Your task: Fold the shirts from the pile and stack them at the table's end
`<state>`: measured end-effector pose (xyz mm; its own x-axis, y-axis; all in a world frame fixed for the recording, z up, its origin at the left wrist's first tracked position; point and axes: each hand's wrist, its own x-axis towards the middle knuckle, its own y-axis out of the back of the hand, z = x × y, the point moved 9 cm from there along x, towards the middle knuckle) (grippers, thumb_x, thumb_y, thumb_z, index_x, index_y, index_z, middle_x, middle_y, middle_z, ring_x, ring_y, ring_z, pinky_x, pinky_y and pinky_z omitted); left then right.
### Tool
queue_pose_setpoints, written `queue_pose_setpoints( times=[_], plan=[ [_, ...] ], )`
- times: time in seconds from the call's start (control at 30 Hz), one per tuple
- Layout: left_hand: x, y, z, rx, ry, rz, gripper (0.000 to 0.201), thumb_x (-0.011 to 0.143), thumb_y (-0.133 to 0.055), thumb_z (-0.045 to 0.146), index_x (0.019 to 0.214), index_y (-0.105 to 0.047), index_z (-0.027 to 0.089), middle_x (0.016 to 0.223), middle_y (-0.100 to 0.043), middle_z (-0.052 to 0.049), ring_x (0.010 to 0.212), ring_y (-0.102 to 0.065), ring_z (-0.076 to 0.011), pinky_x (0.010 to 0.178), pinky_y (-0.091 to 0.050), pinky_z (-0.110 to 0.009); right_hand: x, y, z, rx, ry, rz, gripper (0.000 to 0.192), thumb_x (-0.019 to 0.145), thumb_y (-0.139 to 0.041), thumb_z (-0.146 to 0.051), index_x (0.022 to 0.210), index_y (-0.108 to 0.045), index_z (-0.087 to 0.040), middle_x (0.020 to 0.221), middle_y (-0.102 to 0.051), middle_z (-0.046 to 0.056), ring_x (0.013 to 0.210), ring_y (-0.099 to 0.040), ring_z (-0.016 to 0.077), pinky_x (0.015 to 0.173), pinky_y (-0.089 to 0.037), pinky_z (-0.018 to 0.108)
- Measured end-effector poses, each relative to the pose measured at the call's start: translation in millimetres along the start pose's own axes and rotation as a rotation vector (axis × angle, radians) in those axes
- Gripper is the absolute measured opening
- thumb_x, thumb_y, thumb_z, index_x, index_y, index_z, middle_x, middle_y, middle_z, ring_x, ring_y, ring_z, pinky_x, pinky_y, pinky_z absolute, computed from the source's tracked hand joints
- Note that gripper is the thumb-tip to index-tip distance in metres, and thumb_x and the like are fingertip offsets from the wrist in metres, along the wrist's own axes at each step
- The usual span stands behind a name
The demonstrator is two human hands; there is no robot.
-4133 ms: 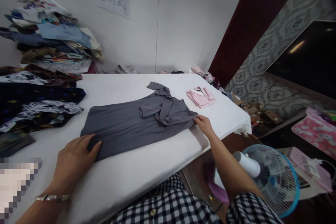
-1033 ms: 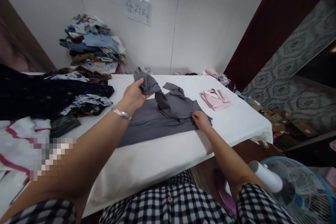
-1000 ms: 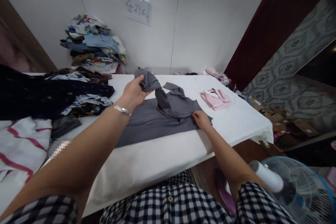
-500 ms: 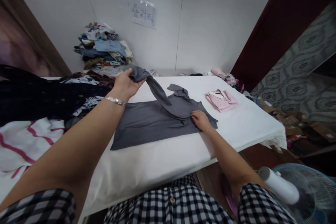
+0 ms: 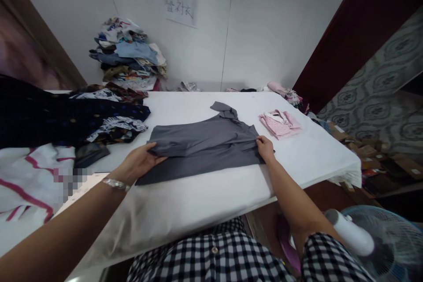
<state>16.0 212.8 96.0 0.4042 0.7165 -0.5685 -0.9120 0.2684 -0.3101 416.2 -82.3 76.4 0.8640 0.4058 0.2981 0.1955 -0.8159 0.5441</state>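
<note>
We see the grey shirt [image 5: 205,134] lying on the table [image 5: 201,198], stretched between our two grips, with most of its cloth a little beyond them. Our left grip [image 5: 140,161] is narrow and holds the near left part of the upper cloth, with the thumb above and some fingers below; our right grip [image 5: 265,149] is also closed, pinching the shirt at its right end. As we judge, the first danger is uneven pulling: if the left grip draws more strongly than the right one, the upper cloth may slide over the lower cloth, which shows on our side of it, and the two edges would lie crooked. Some creases run between the grips already, and if we press the cloth down without making it smooth, they could become fixed. Beyond the right grip, on the far side, a bunched part [image 5: 224,109], which looks like a sleeve, sticks out of the shirt; it could make a lump if it is covered as it is. The dark clothes [image 5: 115,110] are just beyond the left grip, so a wide swing of that hand might catch them. The pink shirt [image 5: 280,124] lies near the right grip, on its farther side, and a careless elbow or sleeve could disturb its neat shape.
</note>
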Motion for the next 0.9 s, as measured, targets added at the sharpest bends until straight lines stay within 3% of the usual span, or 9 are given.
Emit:
queue_pose_setpoints(
  times=[0.07, 0.17, 0.27, 0.37, 0.47, 0.6, 0.73, 0.9],
  plan=[
    [-5.4, 5.4, 8.4, -0.081, -0.037, 0.0, 0.019, 0.09, -0.043, 0.009, 0.09, -0.061, 0.015, 0.077, -0.07, -0.007, 0.063, -0.069, -0.0165, 0.053, -0.06, -0.028, 1.8, -1.5, 0.9, 0.056, -0.022, -0.001, 0.028, 0.07, -0.05, -0.036, 0.083, -0.067, -0.018, 0.074, -0.068, 0.005, 0.07, -0.056, 0.0212, 0.068, -0.044, 0.032],
    [-21.6, -3.7, 29.4, -0.234, -0.147, -0.102, 0.023, 0.091, -0.041, 0.009, 0.087, -0.062, 0.015, 0.076, -0.071, -0.003, 0.062, -0.068, -0.0137, 0.053, -0.06, -0.025, 2.1, -1.7, 1.9, 0.171, -0.054, 0.004, 0.027, 0.069, -0.05, -0.037, 0.082, -0.064, -0.018, 0.07, -0.064, 0.002, 0.066, -0.053, 0.0186, 0.065, -0.043, 0.03],
    [-28.8, 3.2, 18.0, -0.268, -0.131, -0.084, 0.026, 0.092, -0.039, 0.007, 0.087, -0.063, 0.016, 0.076, -0.071, 0.0, 0.063, -0.068, -0.0105, 0.057, -0.06, -0.021, -1.0, -1.3, 5.7, 0.234, -0.083, -0.015, 0.026, 0.069, -0.051, -0.037, 0.083, -0.063, -0.018, 0.065, -0.06, 0.0, 0.061, -0.049, 0.0168, 0.059, -0.04, 0.028],
    [-20.7, 29.2, -21.8, -0.135, 0.0, 0.046, 0.022, 0.09, -0.043, 0.006, 0.089, -0.062, 0.016, 0.075, -0.071, 0.0, 0.061, -0.067, -0.0104, 0.057, -0.06, -0.021, -3.8, -2.9, 7.7, 0.246, -0.08, -0.058, 0.026, 0.066, -0.05, -0.032, 0.084, -0.063, -0.018, 0.067, -0.061, 0.0, 0.06, -0.049, 0.016, 0.058, -0.04, 0.027],
    [-10.6, 40.8, -39.9, 0.025, -0.01, 0.02, 0.014, 0.087, -0.052, 0.011, 0.093, -0.064, 0.016, 0.079, -0.071, -0.003, 0.064, -0.068, -0.0137, 0.056, -0.06, -0.024, -3.7, -4.9, 6.9, 0.224, -0.065, -0.083, 0.024, 0.064, -0.048, -0.029, 0.078, -0.064, -0.018, 0.069, -0.064, 0.001, 0.059, -0.049, 0.0156, 0.058, -0.04, 0.028],
    [-13.8, 37.2, -26.9, 0.072, -0.109, -0.033, 0.015, 0.079, -0.055, 0.005, 0.085, -0.063, 0.016, 0.078, -0.07, -0.003, 0.064, -0.067, -0.0131, 0.056, -0.059, -0.021, -1.2, -2.6, 4.6, 0.212, -0.071, -0.075, 0.024, 0.065, -0.047, -0.029, 0.076, -0.066, -0.018, 0.069, -0.066, 0.002, 0.059, -0.051, 0.0165, 0.058, -0.042, 0.028],
    [-27.1, 34.5, -2.5, 0.106, -0.258, -0.038, 0.03, 0.072, -0.053, 0.001, 0.094, -0.062, 0.02, 0.079, -0.069, 0.0, 0.062, -0.066, -0.0115, 0.054, -0.057, -0.02, -3.7, 11.5, -0.2, 0.231, -0.01, 0.005, 0.028, 0.071, -0.044, -0.03, 0.083, -0.066, -0.018, 0.087, -0.071, 0.006, 0.075, -0.06, 0.0193, 0.072, -0.047, 0.031],
    [-17.1, 64.6, -0.5, 0.682, -0.327, 0.206, 0.039, 0.06, -0.073, 0.01, 0.096, -0.063, 0.023, 0.065, -0.062, 0.002, 0.046, -0.058, -0.0175, 0.042, -0.048, -0.028, -15.6, 9.5, 0.2, -0.045, 0.029, -0.077, 0.024, 0.068, -0.043, -0.019, 0.074, -0.066, -0.021, 0.09, -0.072, 0.005, 0.088, -0.064, 0.0213, 0.087, -0.047, 0.036]
  ],
)
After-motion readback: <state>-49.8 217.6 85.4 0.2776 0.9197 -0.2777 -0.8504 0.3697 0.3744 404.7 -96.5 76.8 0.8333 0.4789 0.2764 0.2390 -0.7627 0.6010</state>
